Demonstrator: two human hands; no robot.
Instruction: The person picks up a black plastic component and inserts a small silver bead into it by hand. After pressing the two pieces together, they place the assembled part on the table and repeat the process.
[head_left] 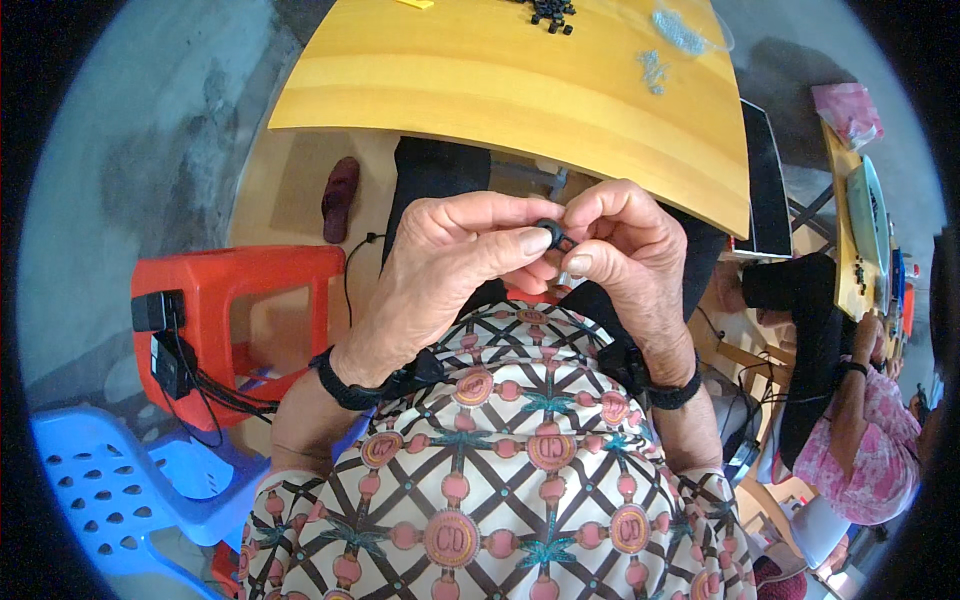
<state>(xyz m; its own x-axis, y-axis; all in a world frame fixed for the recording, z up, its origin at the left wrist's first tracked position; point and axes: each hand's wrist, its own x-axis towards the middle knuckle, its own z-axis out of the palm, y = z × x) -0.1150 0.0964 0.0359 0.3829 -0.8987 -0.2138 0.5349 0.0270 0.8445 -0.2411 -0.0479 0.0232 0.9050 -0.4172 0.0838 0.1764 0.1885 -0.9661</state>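
Observation:
Both hands meet above my lap, just short of the yellow table's point(500, 90) near edge. Between thumb and fingers, my left hand point(470, 235) grips a small black plastic part point(556, 235). My right hand point(630, 240) is closed in a pinch at the part's right side, with thumb and forefinger tips close to it. Whether a smaller piece sits between those right fingertips is too small to tell. Far back on the table lies a pile of similar small black parts point(552, 14). Small silvery pieces point(652, 70) are scattered at the far right, beside a clear round dish point(690, 30) of them.
A red plastic stool point(240, 262) with black boxes and cables stands at my left, by a blue plastic chair point(110, 480). A dark red slipper point(340, 198) lies on the floor. At the right, another person in pink point(865, 450) sits by a second table with a pale green tray point(866, 215).

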